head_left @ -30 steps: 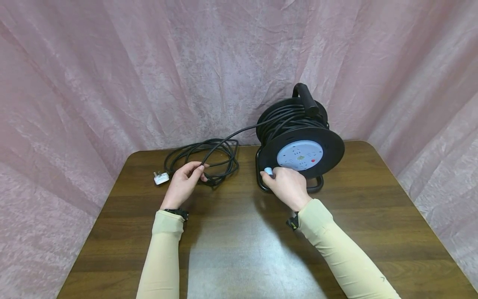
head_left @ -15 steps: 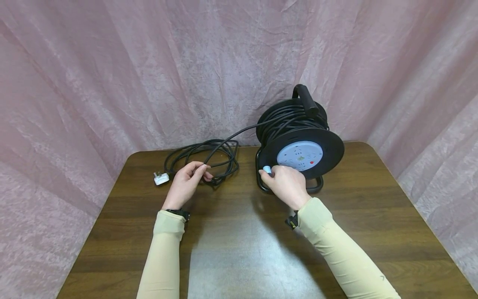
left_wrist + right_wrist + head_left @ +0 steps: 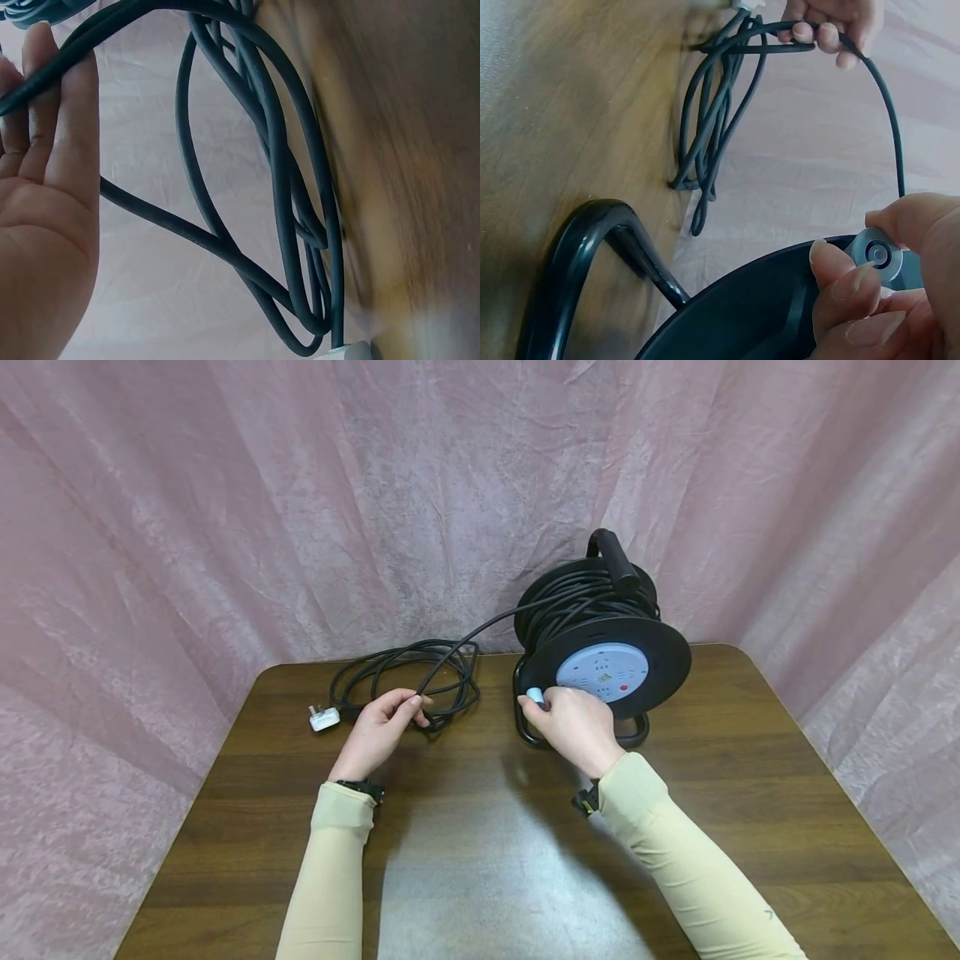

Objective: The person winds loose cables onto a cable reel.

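A black cable reel (image 3: 660, 653) with a pale blue socket panel (image 3: 600, 665) stands at the right of the table. My right hand (image 3: 576, 727) grips the light blue crank knob (image 3: 877, 253) at the reel's front; in the right wrist view the thumb and fingers close around it. Left of the reel, my left hand (image 3: 381, 728) pinches the black cable (image 3: 483, 628) between thumb and fingers. From there the cable rises to the wound turns on the drum. In the left wrist view the cable crosses the fingers (image 3: 75, 127). Part of the crank is hidden by my right hand.
Loose cable loops (image 3: 468, 689) lie behind my left hand, near the table's back edge. A white plug (image 3: 324, 719) rests left of them. The reel has a black tube stand (image 3: 637, 732) and a carrying handle (image 3: 618, 562). A pink curtain (image 3: 442, 502) hangs behind the table (image 3: 465, 827).
My left hand has shifted slightly right and towards me along the cable. My right hand and the knob have moved a little left and up, and the socket panel has turned slightly clockwise.
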Tool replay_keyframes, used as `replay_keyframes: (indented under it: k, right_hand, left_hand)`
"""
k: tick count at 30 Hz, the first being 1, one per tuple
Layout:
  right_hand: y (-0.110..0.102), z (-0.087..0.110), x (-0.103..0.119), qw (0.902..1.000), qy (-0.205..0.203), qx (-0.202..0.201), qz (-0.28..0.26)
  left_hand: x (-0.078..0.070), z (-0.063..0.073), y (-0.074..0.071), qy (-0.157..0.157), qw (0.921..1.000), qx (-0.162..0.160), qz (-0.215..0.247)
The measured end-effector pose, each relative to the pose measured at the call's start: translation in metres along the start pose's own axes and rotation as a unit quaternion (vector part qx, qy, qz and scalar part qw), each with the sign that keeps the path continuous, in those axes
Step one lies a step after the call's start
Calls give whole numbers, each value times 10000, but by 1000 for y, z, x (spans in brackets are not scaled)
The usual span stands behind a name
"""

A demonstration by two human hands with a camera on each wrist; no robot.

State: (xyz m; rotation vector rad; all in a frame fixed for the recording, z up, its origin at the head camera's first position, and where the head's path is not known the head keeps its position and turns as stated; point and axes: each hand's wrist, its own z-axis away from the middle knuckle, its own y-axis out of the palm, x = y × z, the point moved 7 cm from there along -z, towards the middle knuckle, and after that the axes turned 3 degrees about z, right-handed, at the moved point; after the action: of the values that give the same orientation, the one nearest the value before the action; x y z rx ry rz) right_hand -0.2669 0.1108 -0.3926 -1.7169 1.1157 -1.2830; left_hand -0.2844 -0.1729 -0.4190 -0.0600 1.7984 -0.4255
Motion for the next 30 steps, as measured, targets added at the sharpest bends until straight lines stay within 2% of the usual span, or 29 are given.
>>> replay_keyframes:
  k: [1,5,16,23,30]
  right_hand:
    - [-1,0,1,10000,-11,-1,-9]
    - [-4,-1,3,10000,-51,-2,-49]
    - [-10,-4,5,9999,-93,2,-118]
    - [-13,-5,6,9997,-172,-61,-149]
    - [-19,-6,8,9992,-293,-230,-174]
  left_hand:
    - [-4,1,1,-14,10000,18,41]
    - [-6,1,3,-9,9999,75,137]
    - [-12,2,6,42,9999,-62,-95]
    - [14,-7,8,255,9989,-52,-391]
    - [20,-8,13,253,9992,289,-70]
